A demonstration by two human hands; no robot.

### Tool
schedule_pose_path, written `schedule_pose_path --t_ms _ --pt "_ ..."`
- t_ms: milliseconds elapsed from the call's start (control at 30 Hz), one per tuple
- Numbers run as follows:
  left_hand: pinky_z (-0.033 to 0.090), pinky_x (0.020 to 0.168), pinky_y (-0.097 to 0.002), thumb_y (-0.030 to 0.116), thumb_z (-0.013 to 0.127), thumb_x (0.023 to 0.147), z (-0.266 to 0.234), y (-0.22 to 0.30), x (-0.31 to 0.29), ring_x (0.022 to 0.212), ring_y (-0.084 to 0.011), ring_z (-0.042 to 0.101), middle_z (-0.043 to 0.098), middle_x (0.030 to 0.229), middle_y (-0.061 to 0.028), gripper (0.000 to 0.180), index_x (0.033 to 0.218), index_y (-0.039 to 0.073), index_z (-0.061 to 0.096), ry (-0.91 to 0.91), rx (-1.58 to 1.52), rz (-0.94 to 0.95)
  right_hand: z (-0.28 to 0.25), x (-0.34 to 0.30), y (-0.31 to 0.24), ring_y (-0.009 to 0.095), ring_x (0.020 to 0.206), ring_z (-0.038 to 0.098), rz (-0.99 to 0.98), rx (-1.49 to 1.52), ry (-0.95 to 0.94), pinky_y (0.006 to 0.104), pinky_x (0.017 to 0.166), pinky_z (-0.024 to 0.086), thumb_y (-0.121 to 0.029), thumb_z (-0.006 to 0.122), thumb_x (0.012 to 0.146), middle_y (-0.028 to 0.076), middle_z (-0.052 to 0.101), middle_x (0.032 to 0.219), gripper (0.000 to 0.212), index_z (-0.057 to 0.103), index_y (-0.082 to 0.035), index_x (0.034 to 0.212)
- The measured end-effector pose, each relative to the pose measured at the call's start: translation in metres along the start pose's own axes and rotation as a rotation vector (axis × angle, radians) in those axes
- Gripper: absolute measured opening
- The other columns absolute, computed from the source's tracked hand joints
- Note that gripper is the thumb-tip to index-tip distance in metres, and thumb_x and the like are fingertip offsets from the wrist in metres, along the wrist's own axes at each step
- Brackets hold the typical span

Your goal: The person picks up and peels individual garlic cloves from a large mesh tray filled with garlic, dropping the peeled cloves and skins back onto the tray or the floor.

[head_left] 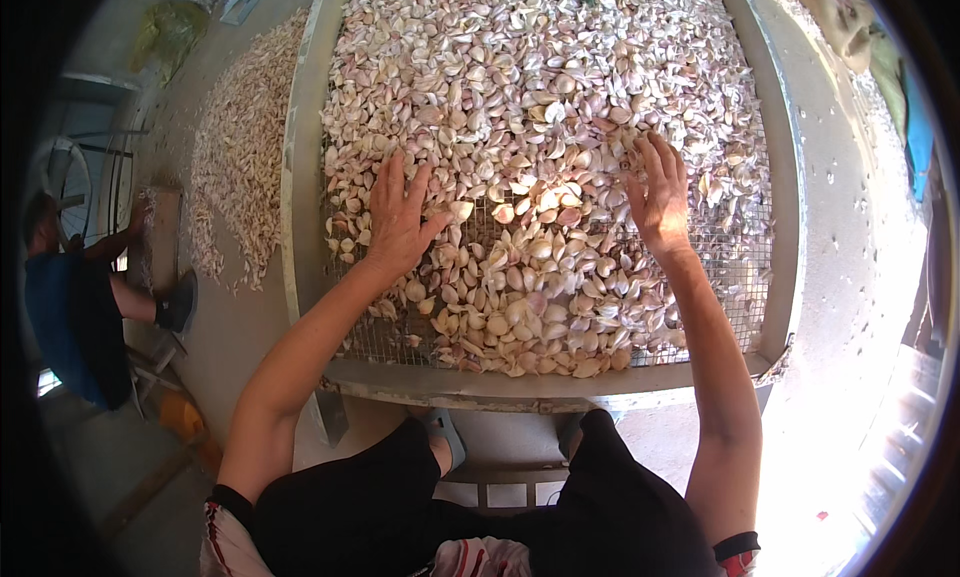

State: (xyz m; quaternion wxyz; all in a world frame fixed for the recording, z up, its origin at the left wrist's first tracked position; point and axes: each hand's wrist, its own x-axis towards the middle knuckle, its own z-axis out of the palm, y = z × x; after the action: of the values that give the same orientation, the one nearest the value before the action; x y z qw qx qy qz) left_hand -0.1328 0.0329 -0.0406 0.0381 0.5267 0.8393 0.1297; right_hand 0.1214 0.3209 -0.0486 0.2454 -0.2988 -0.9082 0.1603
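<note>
A thick layer of garlic cloves (540, 87), white and pinkish in their skins, covers most of a wire-mesh tray in a metal frame (300, 207). My left hand (400, 212) rests at the left part of the layer, fingers spread and pointing away from me, its thumb beside a pale clove. On the right, my right hand (658, 192) lies with its fingers stretched over the cloves. Neither hand shows a clove gripped in it. Between my wrists and the tray's near edge is a separate heap of cloves, with bare mesh (385, 339) showing around it.
On the floor left of the tray spreads a large pile of cloves (245, 147). A person in dark blue clothes (75, 307) sits at the far left near a wheel (72, 182). Sacks (885, 92) stand at the upper right. The tray's near rail (520, 389) crosses before my knees.
</note>
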Motion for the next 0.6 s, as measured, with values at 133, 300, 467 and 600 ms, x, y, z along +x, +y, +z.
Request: schedule_pose_path --t_ms 133,300,467,600 --pt "0.010 0.115 -0.0591 0.065 0.040 0.094 0.019 0.018 -0.010 0.146 -0.0456 0.007 0.010 0.160 -0.0213 0.080 0.153 0.012 0.027 -0.139 0.061 0.015 -0.010 0.021 -0.017 0.034 0.118 0.053 0.003 0.080 0.016 0.0449 0.101 0.044 -0.018 0.062 0.091 0.014 0.057 0.129 0.031 0.063 -0.008 0.120" --pt "0.008 0.111 -0.0659 0.068 0.037 0.093 0.014 0.068 -0.053 0.145 -0.0479 0.011 0.019 0.157 -0.0240 0.082 0.149 0.007 0.034 -0.183 -0.121 0.241 -0.022 -0.047 -0.035 0.025 0.094 0.063 -0.117 0.265 -0.296 0.0341 0.079 0.058 -0.013 0.068 0.087 0.009 0.064 0.106 0.017 0.065 -0.005 0.102" --pt "0.007 0.111 -0.0663 0.069 0.035 0.093 0.005 0.101 -0.056 0.145 -0.0458 0.009 0.015 0.159 -0.0214 0.078 0.147 0.012 0.037 -0.308 -0.112 0.421 -0.031 -0.085 -0.034 0.020 0.083 0.061 -0.183 0.205 -0.369 0.0322 0.069 0.057 -0.010 0.070 0.078 0.004 0.061 0.092 0.015 0.066 -0.007 0.093" --pt "0.008 0.111 -0.0662 0.066 0.044 0.092 0.005 0.093 -0.009 0.144 -0.0467 0.014 0.015 0.158 -0.0205 0.076 0.145 0.012 0.040 -0.250 -0.154 0.440 -0.055 -0.070 -0.028 0.018 0.086 0.061 -0.228 0.160 -0.384 0.0324 0.070 0.056 -0.013 0.067 0.078 0.000 0.062 0.093 0.009 0.068 -0.008 0.086"
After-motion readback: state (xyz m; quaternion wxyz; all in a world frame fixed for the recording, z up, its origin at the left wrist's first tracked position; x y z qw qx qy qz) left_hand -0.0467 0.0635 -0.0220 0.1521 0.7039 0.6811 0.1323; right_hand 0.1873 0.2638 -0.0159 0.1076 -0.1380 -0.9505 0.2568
